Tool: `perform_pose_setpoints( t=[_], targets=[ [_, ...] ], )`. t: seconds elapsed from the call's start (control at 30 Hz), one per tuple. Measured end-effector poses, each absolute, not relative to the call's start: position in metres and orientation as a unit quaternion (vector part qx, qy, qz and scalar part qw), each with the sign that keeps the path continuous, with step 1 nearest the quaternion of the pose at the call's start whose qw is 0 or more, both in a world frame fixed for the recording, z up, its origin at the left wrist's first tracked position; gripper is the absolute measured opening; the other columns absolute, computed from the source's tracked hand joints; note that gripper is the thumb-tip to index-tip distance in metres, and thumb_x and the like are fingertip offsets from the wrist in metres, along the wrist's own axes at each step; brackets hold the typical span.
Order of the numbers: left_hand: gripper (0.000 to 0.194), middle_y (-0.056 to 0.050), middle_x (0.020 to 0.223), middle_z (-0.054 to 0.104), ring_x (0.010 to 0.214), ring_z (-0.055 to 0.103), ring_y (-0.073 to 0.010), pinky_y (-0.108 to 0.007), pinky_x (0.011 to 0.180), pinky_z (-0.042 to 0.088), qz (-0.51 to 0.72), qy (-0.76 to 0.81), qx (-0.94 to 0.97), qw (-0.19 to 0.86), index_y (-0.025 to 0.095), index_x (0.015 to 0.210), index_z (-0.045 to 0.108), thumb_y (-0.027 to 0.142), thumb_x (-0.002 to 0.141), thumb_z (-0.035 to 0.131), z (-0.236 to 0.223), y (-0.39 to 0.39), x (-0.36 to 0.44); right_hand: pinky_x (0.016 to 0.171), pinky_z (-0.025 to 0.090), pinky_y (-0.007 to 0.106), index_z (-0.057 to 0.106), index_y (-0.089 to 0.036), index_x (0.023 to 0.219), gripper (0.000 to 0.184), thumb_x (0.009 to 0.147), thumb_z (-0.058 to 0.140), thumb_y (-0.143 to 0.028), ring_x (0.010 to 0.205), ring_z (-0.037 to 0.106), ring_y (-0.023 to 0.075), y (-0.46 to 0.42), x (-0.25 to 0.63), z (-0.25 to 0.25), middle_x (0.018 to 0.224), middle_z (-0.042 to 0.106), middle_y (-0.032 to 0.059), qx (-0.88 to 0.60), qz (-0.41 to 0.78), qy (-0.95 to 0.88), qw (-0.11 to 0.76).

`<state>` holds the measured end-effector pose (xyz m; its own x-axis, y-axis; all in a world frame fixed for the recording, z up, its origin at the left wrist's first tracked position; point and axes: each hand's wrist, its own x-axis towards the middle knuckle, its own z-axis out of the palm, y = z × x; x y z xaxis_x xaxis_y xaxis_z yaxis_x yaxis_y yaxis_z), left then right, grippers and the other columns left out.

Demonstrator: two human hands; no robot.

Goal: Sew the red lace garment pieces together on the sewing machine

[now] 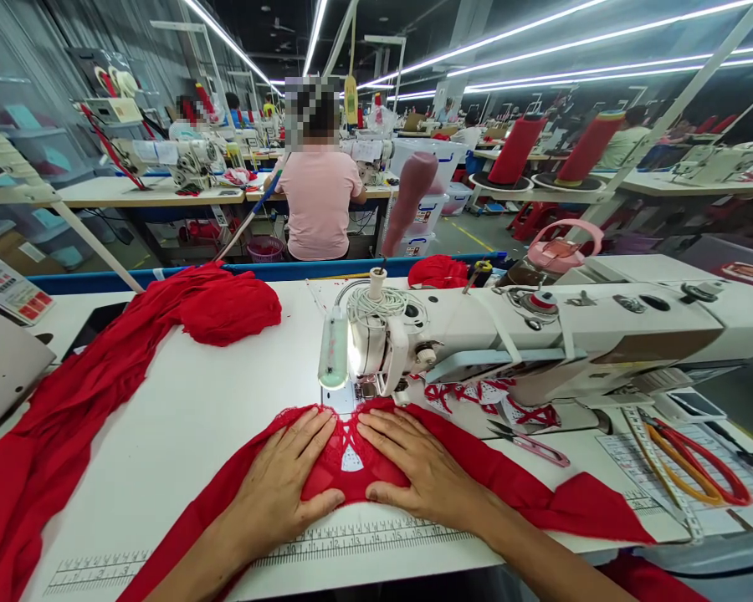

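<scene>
Tabletop [181, 401], hands [282, 478] [432, 470] flat on cloth [350, 487] (thumbs [326, 502] inward)

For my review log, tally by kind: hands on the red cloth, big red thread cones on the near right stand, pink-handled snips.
Left hand and right hand on the red cloth: 2
Thread cones: 2
Snips: 1
Total: 5

Head-height view, forward and down.

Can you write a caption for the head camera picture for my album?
Left hand and right hand rest flat on red lace-trimmed fabric at a white sewing machine.
</scene>
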<state>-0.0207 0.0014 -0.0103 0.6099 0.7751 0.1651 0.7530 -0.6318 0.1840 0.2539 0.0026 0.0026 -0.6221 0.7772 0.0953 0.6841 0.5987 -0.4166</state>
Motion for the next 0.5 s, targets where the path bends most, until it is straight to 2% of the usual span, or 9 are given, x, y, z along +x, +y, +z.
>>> perform_pose_setpoints(
  t=[0.17, 0.3, 0.4, 0.5],
  targets=[
    [0.081, -0.005, 0.162, 0.036, 0.146, 0.037, -0.0299, -0.047, 0.113, 0.042, 0.111, 0.424, 0.898, 0.045, 0.026, 0.161, 0.018, 0.052, 0.095, 0.059, -0.011, 0.002, -0.021, 0.122, 0.027, 0.05, 0.037, -0.024, 0.156, 0.075, 0.093, 0.067, -0.052, 0.145, 0.038, 0.0285, 0.003, 0.255, -0.002, 0.156, 0.044, 0.0097, -0.403, 0.169, -0.886, 0.157],
    [0.08, -0.008, 0.16, 0.04, 0.144, 0.041, -0.031, -0.048, 0.11, 0.045, 0.119, 0.417, 0.9, 0.039, 0.024, 0.159, 0.023, 0.05, 0.094, 0.061, -0.008, 0.002, -0.021, 0.12, 0.031, 0.05, 0.042, -0.019, 0.153, 0.073, 0.093, 0.067, -0.053, 0.143, 0.041, 0.0293, 0.0, 0.255, 0.006, 0.154, 0.047, 0.011, -0.397, 0.144, -0.894, 0.149],
    [0.078, -0.011, 0.156, 0.046, 0.139, 0.048, -0.031, -0.046, 0.108, 0.047, 0.132, 0.41, 0.901, 0.042, 0.021, 0.155, 0.033, 0.047, 0.09, 0.067, 0.0, 0.001, -0.016, 0.115, 0.038, 0.048, 0.052, -0.019, 0.145, 0.056, 0.097, 0.062, -0.047, 0.132, 0.053, 0.0281, -0.003, 0.255, 0.015, 0.145, 0.057, 0.0105, -0.406, 0.101, -0.893, 0.166],
    [0.066, -0.009, 0.148, 0.054, 0.133, 0.053, -0.0293, -0.045, 0.109, 0.046, 0.15, 0.44, 0.883, 0.061, 0.023, 0.146, 0.046, 0.038, 0.087, 0.071, 0.011, 0.002, -0.007, 0.102, 0.046, 0.045, 0.061, -0.02, 0.131, 0.032, 0.102, 0.052, -0.029, 0.114, 0.063, 0.0261, 0.0, 0.258, 0.016, 0.128, 0.068, 0.011, -0.461, -0.002, -0.861, 0.214]
  ],
)
